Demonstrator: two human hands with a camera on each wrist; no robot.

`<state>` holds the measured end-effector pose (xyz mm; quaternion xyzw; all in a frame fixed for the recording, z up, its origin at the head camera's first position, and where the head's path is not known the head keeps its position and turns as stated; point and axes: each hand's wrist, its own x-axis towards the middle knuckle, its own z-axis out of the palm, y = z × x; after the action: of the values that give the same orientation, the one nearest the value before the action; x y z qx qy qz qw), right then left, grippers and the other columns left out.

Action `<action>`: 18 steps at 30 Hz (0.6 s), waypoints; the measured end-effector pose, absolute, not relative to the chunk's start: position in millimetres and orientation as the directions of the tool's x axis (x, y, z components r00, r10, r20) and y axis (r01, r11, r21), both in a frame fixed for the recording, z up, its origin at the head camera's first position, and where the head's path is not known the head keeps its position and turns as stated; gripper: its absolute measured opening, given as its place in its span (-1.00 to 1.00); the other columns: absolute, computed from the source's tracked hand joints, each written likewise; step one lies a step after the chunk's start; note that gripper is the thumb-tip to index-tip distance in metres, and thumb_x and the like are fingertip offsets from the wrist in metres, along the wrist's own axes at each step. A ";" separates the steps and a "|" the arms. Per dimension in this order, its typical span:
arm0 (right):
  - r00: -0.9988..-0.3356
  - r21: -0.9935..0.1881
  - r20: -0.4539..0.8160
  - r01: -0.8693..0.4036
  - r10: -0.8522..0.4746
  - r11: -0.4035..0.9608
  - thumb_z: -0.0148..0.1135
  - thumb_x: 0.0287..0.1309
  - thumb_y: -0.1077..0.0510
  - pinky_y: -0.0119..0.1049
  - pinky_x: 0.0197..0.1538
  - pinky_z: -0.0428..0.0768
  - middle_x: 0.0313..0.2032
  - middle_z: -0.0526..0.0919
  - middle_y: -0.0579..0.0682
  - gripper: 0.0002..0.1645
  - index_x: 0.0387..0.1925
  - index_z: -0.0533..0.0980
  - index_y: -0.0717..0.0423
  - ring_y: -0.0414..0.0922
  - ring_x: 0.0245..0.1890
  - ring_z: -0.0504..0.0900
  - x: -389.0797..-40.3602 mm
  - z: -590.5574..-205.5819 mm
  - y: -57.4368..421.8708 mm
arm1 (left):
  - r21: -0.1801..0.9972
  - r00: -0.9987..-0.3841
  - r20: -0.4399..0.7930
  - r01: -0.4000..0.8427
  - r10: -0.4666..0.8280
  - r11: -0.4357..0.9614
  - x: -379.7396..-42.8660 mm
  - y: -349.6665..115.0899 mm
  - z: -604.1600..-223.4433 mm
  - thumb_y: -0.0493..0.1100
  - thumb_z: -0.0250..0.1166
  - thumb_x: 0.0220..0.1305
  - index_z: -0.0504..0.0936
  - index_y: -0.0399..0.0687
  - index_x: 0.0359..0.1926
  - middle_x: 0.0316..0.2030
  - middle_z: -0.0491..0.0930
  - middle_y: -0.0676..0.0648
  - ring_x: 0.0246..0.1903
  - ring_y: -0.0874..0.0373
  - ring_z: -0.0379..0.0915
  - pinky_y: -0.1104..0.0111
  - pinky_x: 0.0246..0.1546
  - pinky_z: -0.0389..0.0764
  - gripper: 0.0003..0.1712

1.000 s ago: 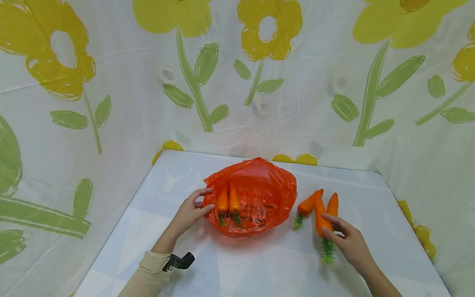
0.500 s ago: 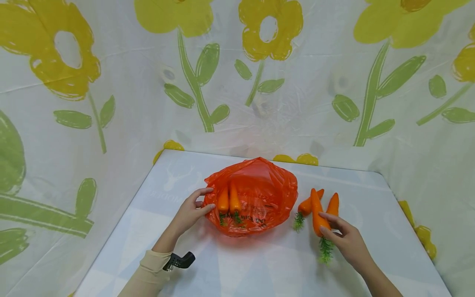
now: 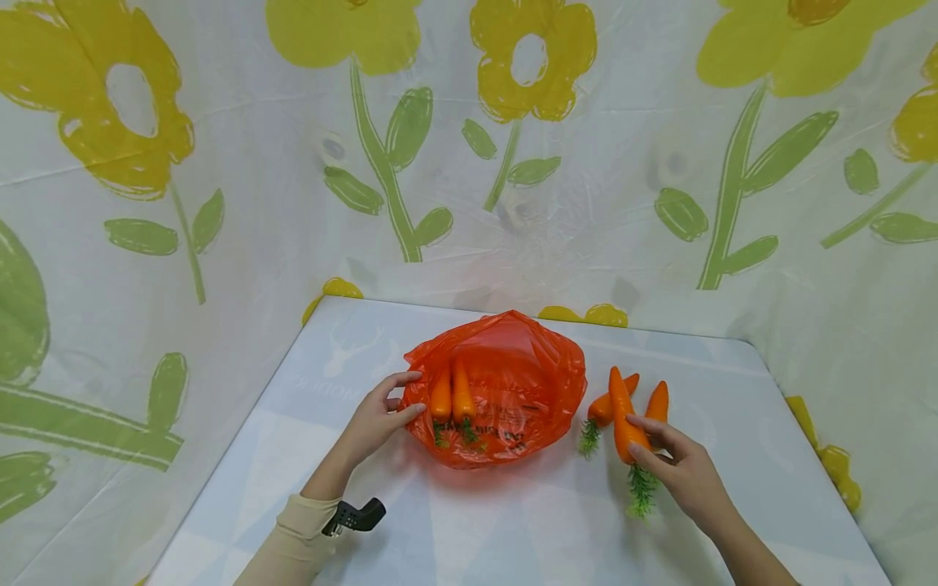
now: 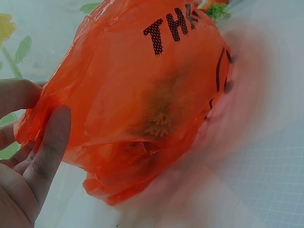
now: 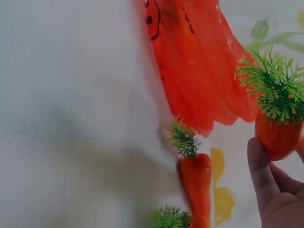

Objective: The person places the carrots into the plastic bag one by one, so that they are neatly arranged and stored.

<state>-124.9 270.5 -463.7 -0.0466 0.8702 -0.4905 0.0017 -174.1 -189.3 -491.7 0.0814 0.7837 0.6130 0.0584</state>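
Note:
A red plastic bag lies on the table with its mouth spread toward me and dark print on it. Two orange carrots with green tops lie inside. My left hand pinches the bag's left rim between thumb and fingers; the left wrist view shows the thumb on the film. To the right of the bag, my right hand grips a carrot near its leafy end, tip pointing up and away. In the right wrist view that carrot's top shows above my fingers.
Behind the held carrot lie two more carrots, one on the left near the bag and one on the right, partly hidden by my hand. A pale table stands against a flower-printed curtain. A black wrist device juts from my left sleeve.
My right hand has shifted slightly left with the carrot, whose tip has swung left and up, away from the one behind it. My left hand stays on the bag's rim.

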 end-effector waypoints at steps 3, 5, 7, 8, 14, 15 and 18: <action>-0.995 -0.859 0.055 -0.092 -0.087 0.503 0.31 0.38 0.06 -0.46 -0.12 0.66 0.10 0.60 0.13 -0.47 0.30 0.52 0.14 -0.30 -0.13 0.58 -125.1 -461.5 269.5 | 0.969 -0.981 0.004 0.052 0.194 0.242 -174.4 -189.8 -492.2 -0.12 0.40 0.35 0.42 -0.02 0.39 0.34 0.35 -0.22 -0.09 -0.04 0.65 0.31 -0.17 0.73 -0.36; -0.994 -0.864 0.057 -0.095 -0.091 0.494 0.31 0.38 0.06 -0.47 -0.10 0.66 0.13 0.59 0.15 -0.47 0.30 0.52 0.14 -0.30 -0.11 0.59 -125.2 -459.7 268.9 | 0.968 -0.981 0.003 0.052 0.194 0.245 -174.9 -190.4 -493.3 -0.12 0.40 0.35 0.42 -0.03 0.39 0.35 0.35 -0.22 -0.08 -0.05 0.65 0.31 -0.17 0.73 -0.36; -0.994 -0.865 0.052 -0.092 -0.095 0.494 0.31 0.38 0.04 -0.48 -0.09 0.65 0.15 0.58 0.16 -0.47 0.30 0.52 0.13 -0.31 -0.10 0.59 -125.6 -458.4 268.3 | 0.968 -0.981 0.003 0.052 0.196 0.247 -175.1 -190.9 -494.5 -0.12 0.40 0.35 0.41 -0.04 0.39 0.35 0.34 -0.23 -0.07 -0.06 0.65 0.30 -0.16 0.73 -0.35; -0.994 -0.863 0.048 -0.090 -0.095 0.497 0.31 0.38 0.02 -0.48 -0.08 0.65 0.16 0.57 0.16 -0.47 0.30 0.53 0.12 -0.31 -0.09 0.60 -125.9 -457.8 267.7 | 0.968 -0.980 0.004 0.053 0.198 0.245 -175.2 -191.2 -494.9 -0.12 0.39 0.35 0.41 -0.04 0.40 0.35 0.34 -0.23 -0.06 -0.06 0.64 0.30 -0.16 0.73 -0.35; -0.995 -0.847 0.027 -0.074 -0.096 0.527 0.30 0.37 -0.07 -0.52 -0.03 0.60 0.18 0.58 0.13 -0.44 0.30 0.53 0.05 -0.33 -0.05 0.59 -128.2 -453.4 263.2 | 0.970 -0.980 0.008 0.056 0.200 0.237 -174.6 -191.7 -494.9 -0.12 0.39 0.35 0.40 -0.06 0.40 0.34 0.34 -0.24 -0.04 -0.07 0.64 0.29 -0.15 0.73 -0.35; -0.995 -0.847 0.025 -0.073 -0.097 0.527 0.30 0.37 -0.07 -0.52 -0.03 0.59 0.18 0.58 0.13 -0.44 0.31 0.53 0.05 -0.33 -0.04 0.58 -128.5 -452.3 262.5 | 0.969 -0.980 0.007 0.056 0.199 0.239 -174.5 -191.6 -494.7 -0.12 0.39 0.35 0.40 -0.06 0.40 0.34 0.34 -0.24 -0.04 -0.07 0.64 0.29 -0.15 0.73 -0.35; -0.994 -0.856 0.021 -0.072 -0.103 0.511 0.30 0.38 -0.03 -0.52 -0.04 0.60 0.19 0.57 0.16 -0.44 0.32 0.51 0.07 -0.31 -0.03 0.57 -128.9 -449.2 260.6 | 0.967 -0.980 0.002 0.052 0.198 0.249 -174.4 -191.1 -493.9 -0.11 0.40 0.35 0.41 -0.04 0.40 0.34 0.34 -0.23 -0.04 -0.07 0.64 0.29 -0.14 0.73 -0.35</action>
<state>-128.9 260.6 -449.2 -0.0503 0.8691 -0.4918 0.0162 -174.4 -191.1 -493.9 0.0795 0.7878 0.6078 0.0600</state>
